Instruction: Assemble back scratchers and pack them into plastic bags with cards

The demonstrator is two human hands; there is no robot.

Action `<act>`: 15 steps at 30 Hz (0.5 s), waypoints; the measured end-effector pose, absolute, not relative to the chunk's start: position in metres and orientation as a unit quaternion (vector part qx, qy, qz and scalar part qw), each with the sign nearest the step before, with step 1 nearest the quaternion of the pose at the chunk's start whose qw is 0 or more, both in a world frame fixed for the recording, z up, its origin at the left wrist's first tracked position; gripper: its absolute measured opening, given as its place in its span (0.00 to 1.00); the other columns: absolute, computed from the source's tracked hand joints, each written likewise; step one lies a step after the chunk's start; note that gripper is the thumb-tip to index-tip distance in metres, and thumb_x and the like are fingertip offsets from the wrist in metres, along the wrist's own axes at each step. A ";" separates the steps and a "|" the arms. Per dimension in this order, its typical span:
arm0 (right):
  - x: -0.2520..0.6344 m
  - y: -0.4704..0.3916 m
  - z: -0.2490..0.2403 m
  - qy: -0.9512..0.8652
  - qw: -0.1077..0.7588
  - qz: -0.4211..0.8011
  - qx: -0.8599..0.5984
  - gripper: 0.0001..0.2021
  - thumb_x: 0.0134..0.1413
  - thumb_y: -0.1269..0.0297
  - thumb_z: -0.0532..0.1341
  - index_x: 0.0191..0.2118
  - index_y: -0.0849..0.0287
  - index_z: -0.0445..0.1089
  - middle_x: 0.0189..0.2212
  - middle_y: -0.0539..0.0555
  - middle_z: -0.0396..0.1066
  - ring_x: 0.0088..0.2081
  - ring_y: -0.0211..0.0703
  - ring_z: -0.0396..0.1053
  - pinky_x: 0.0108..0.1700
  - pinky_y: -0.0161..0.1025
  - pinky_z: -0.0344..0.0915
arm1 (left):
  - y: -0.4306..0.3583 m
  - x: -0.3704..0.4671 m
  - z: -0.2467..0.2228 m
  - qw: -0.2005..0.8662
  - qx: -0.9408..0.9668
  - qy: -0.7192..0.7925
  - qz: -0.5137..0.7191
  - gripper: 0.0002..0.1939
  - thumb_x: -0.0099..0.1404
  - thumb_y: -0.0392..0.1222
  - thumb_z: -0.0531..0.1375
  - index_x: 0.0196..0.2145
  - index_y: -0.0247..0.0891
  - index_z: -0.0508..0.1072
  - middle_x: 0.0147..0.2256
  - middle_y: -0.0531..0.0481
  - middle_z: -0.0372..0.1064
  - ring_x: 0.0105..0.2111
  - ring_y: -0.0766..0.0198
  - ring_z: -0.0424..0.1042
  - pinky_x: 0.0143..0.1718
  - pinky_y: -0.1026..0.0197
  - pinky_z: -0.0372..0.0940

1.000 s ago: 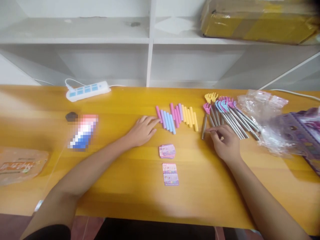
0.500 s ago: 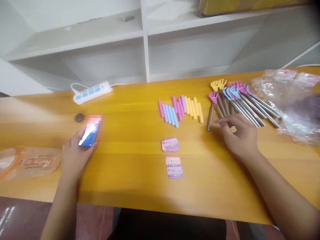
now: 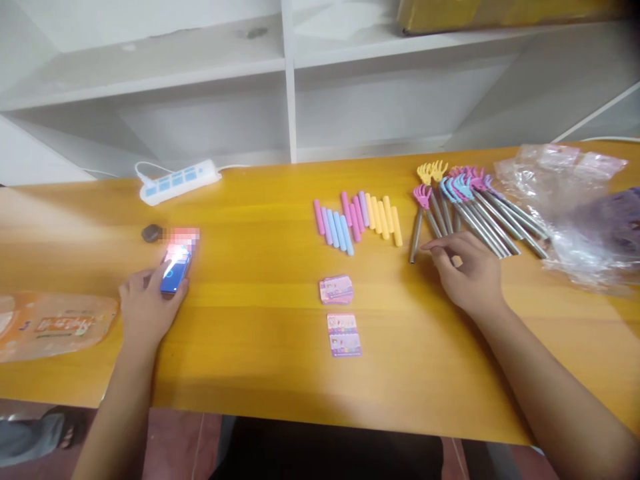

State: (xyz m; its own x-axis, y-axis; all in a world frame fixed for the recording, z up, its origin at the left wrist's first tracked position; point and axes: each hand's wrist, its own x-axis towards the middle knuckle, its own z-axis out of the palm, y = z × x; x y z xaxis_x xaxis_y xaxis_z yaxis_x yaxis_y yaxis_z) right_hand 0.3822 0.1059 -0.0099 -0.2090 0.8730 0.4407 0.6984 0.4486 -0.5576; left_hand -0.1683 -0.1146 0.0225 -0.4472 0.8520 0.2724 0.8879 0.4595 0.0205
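My left hand point(image 3: 150, 300) is at a lit phone point(image 3: 176, 270) lying on the table, thumb along its near right edge and one finger over the screen. My right hand point(image 3: 465, 273) rests with curled fingers beside the near ends of several metal rods point(image 3: 487, 223) topped by small claw-shaped heads in yellow, pink, blue and purple. Whether its fingers hold anything is hidden. Between the hands lie several coloured tubes point(image 3: 335, 230), pink, blue, purple and yellow. Nearer the front are a small stack of printed cards point(image 3: 337, 290) and a printed card point(image 3: 344, 335).
A white power strip point(image 3: 180, 181) and a small dark object point(image 3: 151, 233) lie at the left of the wooden table point(image 3: 240, 347). An orange-printed plastic bag point(image 3: 65, 323) is at far left, clear plastic bags point(image 3: 545, 193) at right. Shelves point(image 3: 200, 80) stand behind.
A finger of my left hand has moved onto the phone screen. The view has shifted slightly, and a person's foot and trouser leg now show at the lower left. My right hand keeps its pose.
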 end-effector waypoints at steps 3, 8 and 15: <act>0.381 0.106 -0.010 -0.768 0.365 0.123 -0.511 0.11 0.66 0.62 0.58 0.36 0.57 0.77 0.38 0.56 0.75 0.36 0.44 0.71 0.42 0.42 0.68 | -0.114 -0.170 0.021 0.116 -0.506 -0.850 -0.089 0.34 0.69 0.60 0.58 0.67 0.42 0.64 0.54 0.35 0.70 0.59 0.32 0.67 0.61 0.33 0.60; 0.383 0.107 -0.011 -0.772 0.362 0.119 -0.509 0.12 0.67 0.62 0.58 0.37 0.57 0.78 0.38 0.57 0.76 0.37 0.43 0.71 0.42 0.40 0.67 | -0.115 -0.179 0.016 0.114 -0.486 -0.858 -0.117 0.42 0.65 0.61 0.62 0.67 0.31 0.58 0.60 0.30 0.68 0.62 0.31 0.66 0.65 0.33 0.58; 0.382 0.106 -0.010 -0.775 0.367 0.125 -0.498 0.11 0.66 0.63 0.58 0.37 0.57 0.78 0.37 0.56 0.75 0.37 0.42 0.71 0.41 0.39 0.65 | -0.114 -0.181 0.018 0.115 -0.502 -0.853 -0.089 0.40 0.68 0.62 0.58 0.70 0.39 0.60 0.52 0.34 0.73 0.58 0.33 0.68 0.60 0.35 0.61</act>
